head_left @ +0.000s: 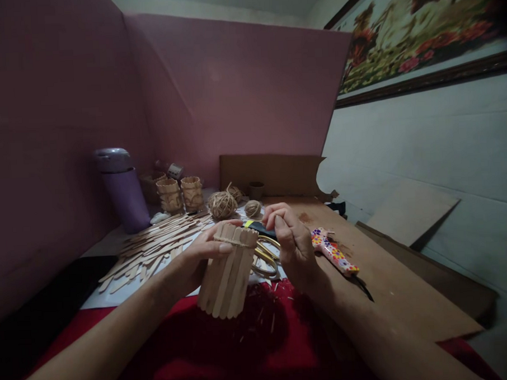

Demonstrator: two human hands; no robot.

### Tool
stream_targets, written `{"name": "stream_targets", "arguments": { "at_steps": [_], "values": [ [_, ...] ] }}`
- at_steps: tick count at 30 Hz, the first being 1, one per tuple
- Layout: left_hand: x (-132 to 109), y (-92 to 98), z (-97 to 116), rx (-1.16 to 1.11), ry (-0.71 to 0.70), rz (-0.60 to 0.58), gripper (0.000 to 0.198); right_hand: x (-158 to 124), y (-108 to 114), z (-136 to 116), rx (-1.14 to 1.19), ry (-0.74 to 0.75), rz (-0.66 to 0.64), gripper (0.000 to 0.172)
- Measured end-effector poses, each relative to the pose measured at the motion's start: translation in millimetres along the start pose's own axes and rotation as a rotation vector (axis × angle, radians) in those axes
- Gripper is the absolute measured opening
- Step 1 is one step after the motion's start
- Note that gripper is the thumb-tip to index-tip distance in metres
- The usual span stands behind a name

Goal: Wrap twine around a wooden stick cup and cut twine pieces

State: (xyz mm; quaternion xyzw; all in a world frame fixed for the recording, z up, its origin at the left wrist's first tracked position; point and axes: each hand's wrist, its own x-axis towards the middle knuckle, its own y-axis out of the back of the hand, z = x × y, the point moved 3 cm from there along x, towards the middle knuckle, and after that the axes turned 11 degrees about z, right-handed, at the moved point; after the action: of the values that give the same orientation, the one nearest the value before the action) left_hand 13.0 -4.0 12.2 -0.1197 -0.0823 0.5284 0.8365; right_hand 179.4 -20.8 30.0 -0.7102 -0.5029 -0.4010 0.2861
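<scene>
My left hand is closed around a cup made of wooden craft sticks, tilted in front of me. A band of twine runs round the cup near its upper end. To the right of the cup, my right hand is raised with its fingers pinched together; what they hold, if anything, is too small to make out. Between the hands lie gold-handled scissors, partly hidden. Behind them is a black and yellow tool, partly covered by the right hand.
Loose craft sticks spread over white paper at left. Behind are a purple bottle, two decorated stick cups and twine balls. A flower-patterned glue gun lies on cardboard at right. Scraps dot the red cloth.
</scene>
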Motion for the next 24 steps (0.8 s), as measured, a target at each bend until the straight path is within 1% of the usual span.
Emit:
{"name": "stream_targets", "arguments": {
  "at_steps": [2, 4, 10, 14, 15, 17, 19, 21, 22, 24],
  "values": [
    [0.3, 0.2, 0.0, -0.047, 0.006, -0.015, 0.056, 0.3, 0.6, 1.6, -0.007, -0.002, 0.021, 0.022],
    [1.0, 1.0, 0.5, -0.071, 0.003, -0.025, 0.055, 0.3, 0.2, 2.7, -0.030, 0.006, 0.014, 0.023],
    [3.8, 4.4, 1.5, -0.084, -0.018, -0.020, 0.044, -0.9, -3.9, 2.3, -0.070, 0.030, -0.071, 0.018],
    [4.9, 3.3, 1.7, -0.140, -0.035, -0.040, 0.038, -5.3, -6.8, 4.0, -0.056, 0.005, -0.128, 0.009],
    [5.2, 3.9, 1.7, -0.155, -0.041, -0.024, 0.038, -7.1, -7.7, 5.3, -0.052, -0.017, -0.134, 0.011],
    [6.1, 6.5, 1.6, -0.180, -0.063, 0.038, 0.042, -11.7, -11.0, 8.7, -0.045, -0.090, -0.167, 0.027],
    [7.0, 9.6, 1.4, -0.193, -0.099, 0.104, 0.048, -17.4, -16.3, 11.4, -0.043, -0.169, -0.230, 0.051],
    [7.9, 10.9, 0.5, -0.186, -0.129, 0.125, 0.053, -23.0, -21.8, 11.8, -0.058, -0.216, -0.295, 0.071],
    [8.3, 10.7, 0.0, -0.180, -0.139, 0.118, 0.053, -25.1, -24.0, 11.4, -0.070, -0.231, -0.317, 0.075],
    [9.0, 9.8, -0.7, -0.181, -0.157, 0.100, 0.054, -27.4, -26.7, 10.9, -0.098, -0.243, -0.341, 0.075]
  ]
}}
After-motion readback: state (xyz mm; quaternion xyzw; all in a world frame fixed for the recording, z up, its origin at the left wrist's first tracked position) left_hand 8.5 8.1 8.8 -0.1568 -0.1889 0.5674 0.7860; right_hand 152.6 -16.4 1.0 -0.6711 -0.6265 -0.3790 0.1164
